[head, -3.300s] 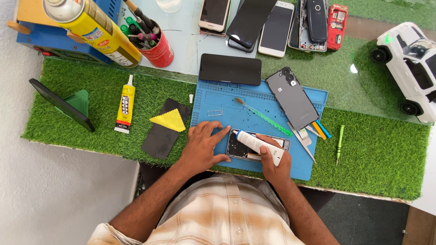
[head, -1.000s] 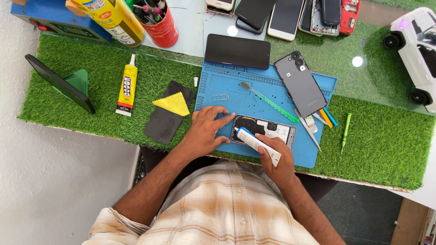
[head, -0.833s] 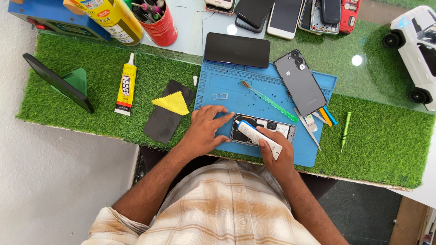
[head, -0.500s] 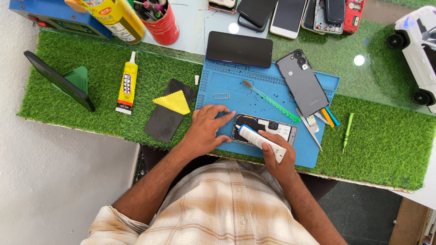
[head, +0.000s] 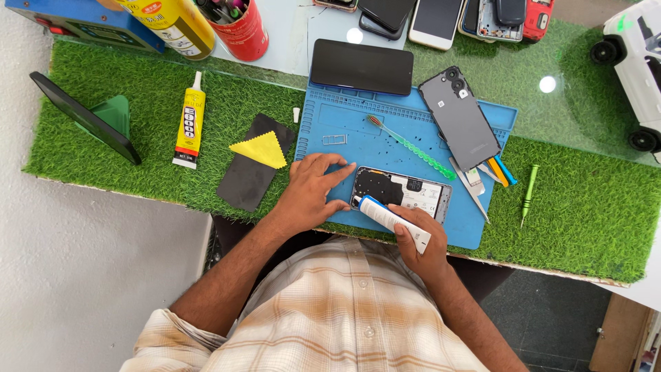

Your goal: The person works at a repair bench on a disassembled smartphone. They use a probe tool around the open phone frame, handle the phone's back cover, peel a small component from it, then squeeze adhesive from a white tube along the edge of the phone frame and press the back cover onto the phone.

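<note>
An opened phone body [head: 406, 193] with its insides showing lies on a blue work mat [head: 385, 131]. My left hand [head: 310, 189] rests flat on the mat, fingertips touching the phone's left end. My right hand [head: 416, 238] holds a white glue tube [head: 392, 222] with a blue tip, its nozzle at the phone's lower left corner. The phone's grey back cover [head: 460, 117] lies on the mat's right part. A dark screen panel [head: 361, 67] lies across the mat's far edge.
On the mat lie a green toothbrush [head: 413, 146], tweezers [head: 471, 194] and small pry tools [head: 502, 171]. On the green turf: a yellow glue tube [head: 188, 124], a yellow cloth [head: 260, 150] on a black panel, a green screwdriver [head: 527, 193], a red pen cup [head: 241, 27], several phones behind.
My right hand has slid the white tube's tip leftward along the phone's lower edge toward its left corner. My left hand stays at the phone's left end.
</note>
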Available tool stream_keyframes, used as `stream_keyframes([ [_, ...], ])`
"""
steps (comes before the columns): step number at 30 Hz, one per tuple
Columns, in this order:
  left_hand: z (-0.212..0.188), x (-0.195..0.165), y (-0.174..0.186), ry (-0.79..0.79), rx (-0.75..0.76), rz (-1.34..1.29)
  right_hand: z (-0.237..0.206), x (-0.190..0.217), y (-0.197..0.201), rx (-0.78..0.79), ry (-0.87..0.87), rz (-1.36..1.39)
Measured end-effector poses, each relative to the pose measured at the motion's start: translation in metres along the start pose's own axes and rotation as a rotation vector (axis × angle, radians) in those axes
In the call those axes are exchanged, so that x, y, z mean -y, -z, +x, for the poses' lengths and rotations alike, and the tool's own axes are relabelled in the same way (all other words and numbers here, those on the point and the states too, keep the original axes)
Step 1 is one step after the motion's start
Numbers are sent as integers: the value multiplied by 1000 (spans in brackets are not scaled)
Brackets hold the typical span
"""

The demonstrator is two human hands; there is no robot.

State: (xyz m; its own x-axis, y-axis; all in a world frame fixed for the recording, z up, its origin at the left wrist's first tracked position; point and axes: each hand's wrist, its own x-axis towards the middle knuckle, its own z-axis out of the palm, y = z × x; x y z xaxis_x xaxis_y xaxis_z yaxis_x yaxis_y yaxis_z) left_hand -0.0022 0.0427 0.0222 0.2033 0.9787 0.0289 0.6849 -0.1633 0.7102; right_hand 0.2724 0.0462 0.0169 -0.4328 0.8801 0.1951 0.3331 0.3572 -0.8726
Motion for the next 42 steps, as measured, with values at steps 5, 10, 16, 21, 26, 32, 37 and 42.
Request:
stream_keyframes([
  [5, 0, 0, 0, -6, -6, 1, -1, 0, 0, -15, -6, -18],
  [10, -1, 2, -2, -3, 7, 13, -4, -5, -1, -11, -45, -17],
  [16, -2, -2, 0, -48, -3, 57, -13, -13, -4, -137, -153, 217],
  [21, 9, -9, 7, 7, 115, 116, -9, -18, -2, -273, -281, 744],
  [26, 18, -13, 11, 34, 191, 164, -2, -19, 1, -319, -307, 879],
  [32, 7, -16, 4, -5, 146, 234, 0, -23, -4, -317, -272, 863],
  [37, -8, -21, -6, -25, 92, 327, 0, -25, -6, -313, -251, 830],
  [42, -13, -19, -9, -26, 53, 288, 1, -24, -7, -302, -224, 813],
])
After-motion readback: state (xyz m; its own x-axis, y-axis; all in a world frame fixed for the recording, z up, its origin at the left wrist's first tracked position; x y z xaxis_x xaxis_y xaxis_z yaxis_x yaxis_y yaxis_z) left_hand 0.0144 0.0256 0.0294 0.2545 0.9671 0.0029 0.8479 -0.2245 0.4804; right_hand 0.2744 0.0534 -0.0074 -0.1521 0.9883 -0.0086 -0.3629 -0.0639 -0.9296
